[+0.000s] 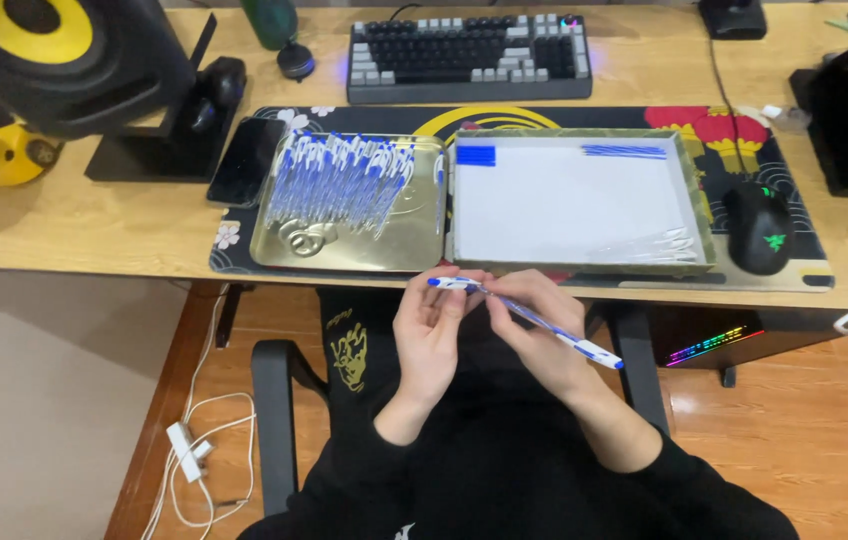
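Both hands hold one blue and white pen (534, 322) just below the desk's front edge, above my lap. My left hand (431, 335) pinches its blue capped end at the upper left. My right hand (536, 340) grips the barrel in the middle, the white end sticking out to the lower right. On the desk above lies a gold tray (414, 240) with a heap of several blue and white pens (339, 185). Beside it stands a shallow box (704, 215) lined in white, with blue pen parts (624, 151) at its top corners and clear pieces along its lower right.
A desk mat (634, 118) lies under both trays. A phone (246, 160) sits left of the gold tray, a black mouse (761, 227) right of the box, a keyboard (469, 58) behind. A speaker (64, 60) stands at back left. Cables (194, 450) lie on the floor.
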